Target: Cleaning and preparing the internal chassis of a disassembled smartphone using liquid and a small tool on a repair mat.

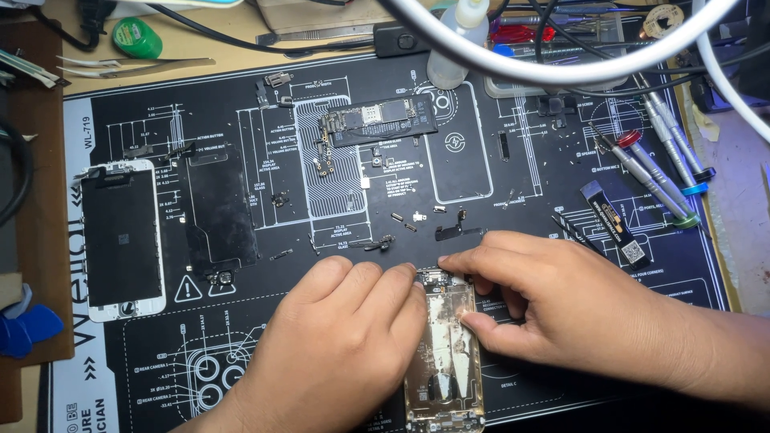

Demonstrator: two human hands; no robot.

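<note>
An opened phone housing (446,353) lies lengthwise on the black repair mat (529,200) near the front edge, its bare metal inside facing up. My left hand (337,345) rests curled against the housing's left side, fingers pressing its upper left edge. My right hand (561,301) holds the housing from the right, thumb on its right edge and fingertips at a small part (431,277) at the top end. Whether the fingers pinch a loose piece is hidden.
A white-framed screen (122,239) and a dark metal shield plate (218,210) lie at the left. A logic board (377,120) sits at the back centre, small screws and flex parts (417,216) scattered around. Screwdrivers (654,172) and a battery strip (616,224) lie right. A bottle (457,40) stands behind.
</note>
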